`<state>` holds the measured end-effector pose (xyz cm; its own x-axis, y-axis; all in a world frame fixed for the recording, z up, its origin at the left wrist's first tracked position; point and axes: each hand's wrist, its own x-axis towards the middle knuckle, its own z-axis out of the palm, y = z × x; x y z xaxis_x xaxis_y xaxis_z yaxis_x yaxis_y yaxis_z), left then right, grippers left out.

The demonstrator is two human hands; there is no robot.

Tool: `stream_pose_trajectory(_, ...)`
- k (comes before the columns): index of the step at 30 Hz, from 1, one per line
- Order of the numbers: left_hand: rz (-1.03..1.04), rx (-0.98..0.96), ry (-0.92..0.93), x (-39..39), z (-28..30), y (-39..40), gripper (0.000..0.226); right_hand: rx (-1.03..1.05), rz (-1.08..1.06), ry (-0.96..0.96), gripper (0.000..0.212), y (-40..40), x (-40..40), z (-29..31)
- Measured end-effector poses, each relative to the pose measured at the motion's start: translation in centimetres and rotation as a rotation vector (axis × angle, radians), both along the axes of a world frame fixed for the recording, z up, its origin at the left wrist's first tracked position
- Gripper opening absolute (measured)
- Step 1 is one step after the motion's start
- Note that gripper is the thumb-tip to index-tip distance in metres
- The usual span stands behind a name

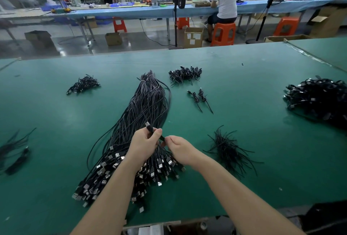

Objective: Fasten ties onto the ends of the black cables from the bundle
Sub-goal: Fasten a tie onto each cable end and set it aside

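The left hand [145, 141] is curled around the plug end of one black cable [149, 127], thumb and fingers pinching it so the metal plug sticks up just past the fingertips. The right hand [178, 147] sits just beside it, fingers curled in and pinching the same cable a little lower down; whether a tie is also held there is too small to make out. Both hands hover over the near part of the bundle [148, 103], a long sheaf of black cables lying on the green table [244, 122]. Its far end, beyond the hands, is bound by a pale band, and its near end fans out under the wrists into many silver plugs, some hidden by the forearms.

To the right of the right hand lies a loose heap of thin black ties [228, 148]. Farther out from the hands, two coiled cables [200, 98] lie side by side, with a small pile of coiled cables [185, 74] beyond them. Another small pile [82, 84] lies far off to the left of the left hand. At the far right a large heap of black cables [317, 97] is cut off by the picture's edge, and at the far left more dark strands [15, 148] are blurred and partly out of view.
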<state>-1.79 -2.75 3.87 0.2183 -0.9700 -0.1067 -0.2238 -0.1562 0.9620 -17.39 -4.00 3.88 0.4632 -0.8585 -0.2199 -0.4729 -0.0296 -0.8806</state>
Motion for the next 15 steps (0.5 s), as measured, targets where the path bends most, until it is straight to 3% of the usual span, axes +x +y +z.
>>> stream_pose_trajectory(3,-0.035,0.004,-0.023,-0.2,-0.5,-0.2,0.014,0.205,0.014,-0.15,0.034,-0.3,-0.3,-0.4)
stream_pose_trajectory(6,-0.062,0.007,-0.078,-0.5,-1.0,-0.5,0.013,0.248,0.04,-0.182,0.031,-0.3,-0.6,-0.9)
stream_pose_trajectory(11,-0.071,0.032,-0.126,-0.4,-1.7,-0.9,0.014,0.109,0.038,0.026,0.031,-0.4,-0.4,-1.4)
stream_pose_trajectory(13,-0.045,0.066,-0.027,-0.8,-2.1,-1.2,0.012,-0.009,0.016,0.134,0.03,-0.7,-0.3,-1.9)
stream_pose_trajectory(15,0.032,0.122,0.221,-1.6,-2.0,-1.4,0.015,-0.091,-0.071,0.156,0.028,-1.0,-0.1,-2.7)
